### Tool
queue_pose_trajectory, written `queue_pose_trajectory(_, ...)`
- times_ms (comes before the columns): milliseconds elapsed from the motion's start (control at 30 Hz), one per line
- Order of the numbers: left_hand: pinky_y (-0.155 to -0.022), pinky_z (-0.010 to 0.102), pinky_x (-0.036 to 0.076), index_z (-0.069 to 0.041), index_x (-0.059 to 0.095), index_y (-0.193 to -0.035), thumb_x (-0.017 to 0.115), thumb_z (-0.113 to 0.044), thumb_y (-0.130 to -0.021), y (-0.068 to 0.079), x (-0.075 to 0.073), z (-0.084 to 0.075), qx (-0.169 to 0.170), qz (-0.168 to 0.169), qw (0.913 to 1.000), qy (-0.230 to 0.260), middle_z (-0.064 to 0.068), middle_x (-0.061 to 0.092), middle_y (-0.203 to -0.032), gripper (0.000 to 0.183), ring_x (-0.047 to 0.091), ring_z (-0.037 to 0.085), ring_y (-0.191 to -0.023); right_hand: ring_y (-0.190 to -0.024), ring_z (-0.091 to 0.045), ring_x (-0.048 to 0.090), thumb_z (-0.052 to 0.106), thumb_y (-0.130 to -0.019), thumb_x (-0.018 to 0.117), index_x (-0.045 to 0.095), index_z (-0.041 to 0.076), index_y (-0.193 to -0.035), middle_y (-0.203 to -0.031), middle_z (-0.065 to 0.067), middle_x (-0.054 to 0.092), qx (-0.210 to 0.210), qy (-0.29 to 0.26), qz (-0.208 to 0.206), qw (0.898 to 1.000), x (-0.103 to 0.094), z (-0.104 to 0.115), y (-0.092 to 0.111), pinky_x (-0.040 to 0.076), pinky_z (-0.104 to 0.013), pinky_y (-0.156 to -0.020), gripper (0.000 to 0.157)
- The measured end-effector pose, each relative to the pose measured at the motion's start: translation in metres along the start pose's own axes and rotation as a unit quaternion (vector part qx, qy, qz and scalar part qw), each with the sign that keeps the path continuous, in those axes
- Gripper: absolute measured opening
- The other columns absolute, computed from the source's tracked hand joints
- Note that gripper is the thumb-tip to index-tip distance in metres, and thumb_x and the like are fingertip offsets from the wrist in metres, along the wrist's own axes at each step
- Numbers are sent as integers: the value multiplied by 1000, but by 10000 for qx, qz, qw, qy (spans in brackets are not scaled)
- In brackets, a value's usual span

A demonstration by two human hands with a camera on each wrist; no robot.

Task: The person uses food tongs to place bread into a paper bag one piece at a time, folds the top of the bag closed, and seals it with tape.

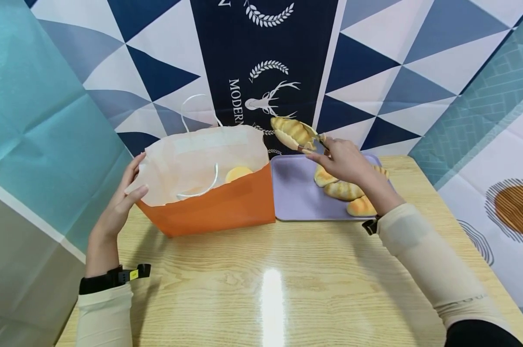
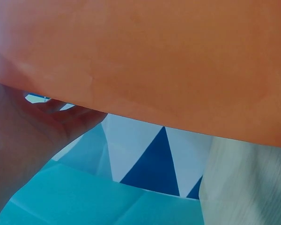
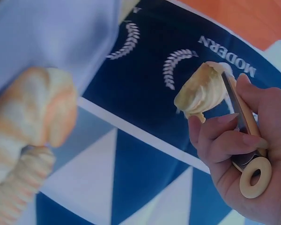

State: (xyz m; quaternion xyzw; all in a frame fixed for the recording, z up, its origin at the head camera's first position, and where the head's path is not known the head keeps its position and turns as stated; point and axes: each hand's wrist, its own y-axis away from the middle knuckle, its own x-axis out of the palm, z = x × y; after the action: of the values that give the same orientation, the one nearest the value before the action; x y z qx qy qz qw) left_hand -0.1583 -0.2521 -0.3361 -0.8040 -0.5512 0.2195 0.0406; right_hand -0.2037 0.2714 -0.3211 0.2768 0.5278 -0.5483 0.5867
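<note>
My left hand (image 1: 116, 207) grips the left rim of an orange paper bag (image 1: 218, 209) with a whitish inside and white cord handles. In the left wrist view the bag's orange side (image 2: 154, 61) covers part of that hand. Inside the bag a round yellow item (image 1: 237, 173) shows. With my right hand (image 1: 346, 161) I hold a pair of tongs (image 3: 243, 115) that end in a ring. Between the tongs' tips is a striped bread roll (image 1: 293, 128), raised above the tray's back left, right of the bag.
A lilac tray (image 1: 296, 200) stands against the bag's right side. On its right half lie several bread rolls (image 1: 344, 191), partly hidden by my right arm. The wooden table (image 1: 227, 279) stretches toward me. Patterned cloth (image 1: 162, 62) hangs close behind.
</note>
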Motion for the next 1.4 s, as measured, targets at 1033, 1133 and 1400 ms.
queue_pose_trajectory(1033, -105, 78, -1, -28, 11, -160, 42, -12, -99, -1, -3, 1, -93, -27, 9999, -48, 0, 2, -164, 70, 2, 23, -146, -79, -23, 58, 56, -95, 54, 51, -1, -139, -108, -13, 65, -1202, -245, -18, 9924, -57, 121, 3, 53, -39, -67, 72)
queue_pose_trajectory(1133, -105, 79, -2, -28, 10, -160, 42, -12, -99, 0, -2, 1, -111, -43, 9999, -16, -1, 1, -165, 71, 1, 23, -146, -74, -21, 58, 56, -94, 56, 56, 1, -129, -102, -11, 65, -1412, -200, -94, 9897, -55, 130, 1, 53, -39, -66, 65)
queue_pose_trajectory(1400, -106, 77, -4, -29, 7, -161, 43, -12, -99, -2, -2, 0, -84, -2, 10000, 8, -4, -2, -165, 73, 1, 21, -147, -74, -17, 58, 53, -93, 60, 51, -1, -139, -104, -11, 66, -1694, -171, 16, 9854, -51, 149, -4, 55, -40, -71, 72)
